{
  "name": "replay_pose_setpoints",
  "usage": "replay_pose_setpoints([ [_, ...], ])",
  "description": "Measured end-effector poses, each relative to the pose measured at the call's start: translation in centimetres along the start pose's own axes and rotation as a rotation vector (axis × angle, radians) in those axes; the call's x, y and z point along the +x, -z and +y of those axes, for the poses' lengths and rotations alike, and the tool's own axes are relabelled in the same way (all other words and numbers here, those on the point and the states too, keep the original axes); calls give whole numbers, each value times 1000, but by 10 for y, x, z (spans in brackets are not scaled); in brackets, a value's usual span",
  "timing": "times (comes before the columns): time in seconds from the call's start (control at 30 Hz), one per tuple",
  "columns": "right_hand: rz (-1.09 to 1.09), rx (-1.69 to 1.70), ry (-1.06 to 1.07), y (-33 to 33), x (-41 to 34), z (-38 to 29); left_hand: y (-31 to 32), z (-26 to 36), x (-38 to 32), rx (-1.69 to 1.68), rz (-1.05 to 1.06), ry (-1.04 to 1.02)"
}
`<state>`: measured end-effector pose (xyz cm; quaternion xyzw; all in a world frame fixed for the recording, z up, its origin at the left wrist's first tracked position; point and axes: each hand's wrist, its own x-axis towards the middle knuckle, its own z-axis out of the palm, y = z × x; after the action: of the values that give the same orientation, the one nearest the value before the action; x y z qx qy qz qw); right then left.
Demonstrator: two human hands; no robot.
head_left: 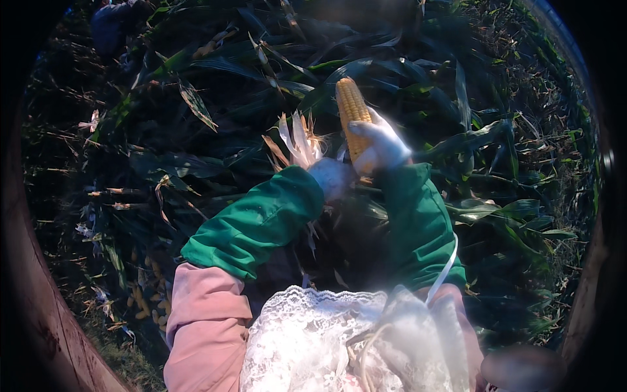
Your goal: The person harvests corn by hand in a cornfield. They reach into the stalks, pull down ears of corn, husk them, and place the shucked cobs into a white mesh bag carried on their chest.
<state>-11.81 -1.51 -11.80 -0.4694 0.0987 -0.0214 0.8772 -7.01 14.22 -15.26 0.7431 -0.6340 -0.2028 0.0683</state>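
Observation:
A husked yellow corn cob [351, 105], tip pointing up and a little left, is gripped near its lower half by my right hand [384, 144] in a white glove. Just left of the cob's base is my gloved left hand [332, 179], closed around pale, dry corn husks [301, 142] that fan out above it. More husk strips hang below that hand. Whether the husks still join the cob's base cannot be told. Green sleeves cover both my forearms.
Green corn stalks and leaves [485, 142] lie over the ground all around. A pile of yellow cobs [147, 294] is on the ground at the lower left. Dry stubble [120, 190] stands at the left. Part of another person [115, 27] shows at the upper left.

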Motion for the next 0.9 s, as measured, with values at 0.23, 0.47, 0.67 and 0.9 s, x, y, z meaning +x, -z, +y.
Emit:
replay_pose_setpoints([
  [0.23,479,-18,282,15,6,8,-6,-18,-1,-575,333,314],
  [0.47,324,-43,314,5,4,24,42,22,10,-668,977,-339],
  [0.67,603,126,289,11,14,25,46,32,-24,-1111,337,203],
  [0.9,580,281,467,34,15,2,74,23,-97,-35,131,526],
])
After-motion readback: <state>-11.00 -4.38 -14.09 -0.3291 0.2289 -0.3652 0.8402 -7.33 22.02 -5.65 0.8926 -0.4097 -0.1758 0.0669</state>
